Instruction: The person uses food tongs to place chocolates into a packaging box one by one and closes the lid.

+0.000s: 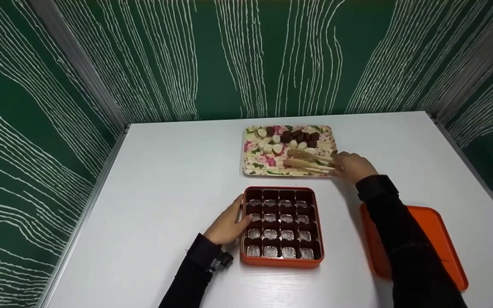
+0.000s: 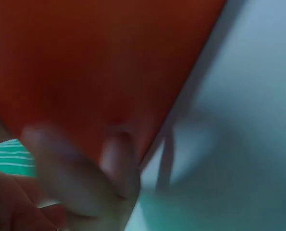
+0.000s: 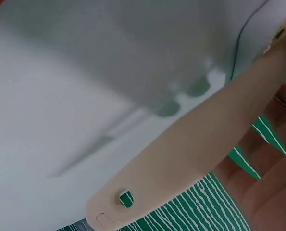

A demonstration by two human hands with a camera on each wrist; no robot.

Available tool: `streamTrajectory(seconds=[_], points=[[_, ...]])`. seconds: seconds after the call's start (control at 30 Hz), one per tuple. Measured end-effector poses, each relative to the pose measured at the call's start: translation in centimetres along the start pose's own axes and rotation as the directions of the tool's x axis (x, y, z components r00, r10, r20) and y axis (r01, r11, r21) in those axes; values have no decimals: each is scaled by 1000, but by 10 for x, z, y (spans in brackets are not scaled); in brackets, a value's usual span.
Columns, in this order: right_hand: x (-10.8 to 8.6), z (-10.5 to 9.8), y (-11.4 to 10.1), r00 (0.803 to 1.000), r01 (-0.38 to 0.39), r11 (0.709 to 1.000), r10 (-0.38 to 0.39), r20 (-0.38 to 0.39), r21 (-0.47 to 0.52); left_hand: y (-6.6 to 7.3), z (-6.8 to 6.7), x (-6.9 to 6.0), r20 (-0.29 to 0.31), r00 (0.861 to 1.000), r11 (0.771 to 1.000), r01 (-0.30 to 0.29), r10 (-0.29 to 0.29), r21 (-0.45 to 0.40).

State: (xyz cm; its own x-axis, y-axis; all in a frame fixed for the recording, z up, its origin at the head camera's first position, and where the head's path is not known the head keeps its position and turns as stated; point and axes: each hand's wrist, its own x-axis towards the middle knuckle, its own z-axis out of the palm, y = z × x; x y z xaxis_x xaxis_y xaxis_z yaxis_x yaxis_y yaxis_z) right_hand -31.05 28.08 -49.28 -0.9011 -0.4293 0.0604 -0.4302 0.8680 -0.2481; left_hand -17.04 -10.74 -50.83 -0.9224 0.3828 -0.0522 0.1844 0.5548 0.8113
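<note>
My right hand (image 1: pixel 354 167) holds a pair of beige tongs (image 1: pixel 301 164) at the right edge of a floral tray (image 1: pixel 255 170). The two arms stand apart, low over the tray. White chocolates (image 1: pixel 277 148) and dark brown chocolates (image 1: pixel 286 137) lie on the tray beyond the tips. In the right wrist view, the tongs' flat end (image 3: pixel 167 168) with a hole sticks out past the palm. My left hand (image 1: pixel 228 222) grips the left side of an orange-red box (image 1: pixel 280 262), thumb over the rim. Inside is a brown insert (image 1: pixel 278 226) of small square compartments; no chocolates show in them.
An orange lid (image 1: pixel 435 231) lies on the white table (image 1: pixel 178 179) at the right, partly hidden under my right forearm. Green panels (image 1: pixel 208 64) with white wavy lines stand around the table's back and sides.
</note>
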Motion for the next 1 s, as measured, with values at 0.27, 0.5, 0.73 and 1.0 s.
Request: streamTrajectory(seconds=[0.27,0.5,0.73,1.0], points=[[4,8,0,994,48,998,-52,-93,-49,-3,7,3,-6,999,999,-47,46,-27],[1,-2,4,999,3,1000,-3,-36,17,-4,11,4,-27,997,997,-69,69,-21],[-6,-21,6,994,-105,980,104,18,167,-4,12,5,-34,999,999,-42,41,-5],[-15,-32,13,991,-134,988,134,-2,74,-2,14,7,-57,998,1000,-29,30,9]])
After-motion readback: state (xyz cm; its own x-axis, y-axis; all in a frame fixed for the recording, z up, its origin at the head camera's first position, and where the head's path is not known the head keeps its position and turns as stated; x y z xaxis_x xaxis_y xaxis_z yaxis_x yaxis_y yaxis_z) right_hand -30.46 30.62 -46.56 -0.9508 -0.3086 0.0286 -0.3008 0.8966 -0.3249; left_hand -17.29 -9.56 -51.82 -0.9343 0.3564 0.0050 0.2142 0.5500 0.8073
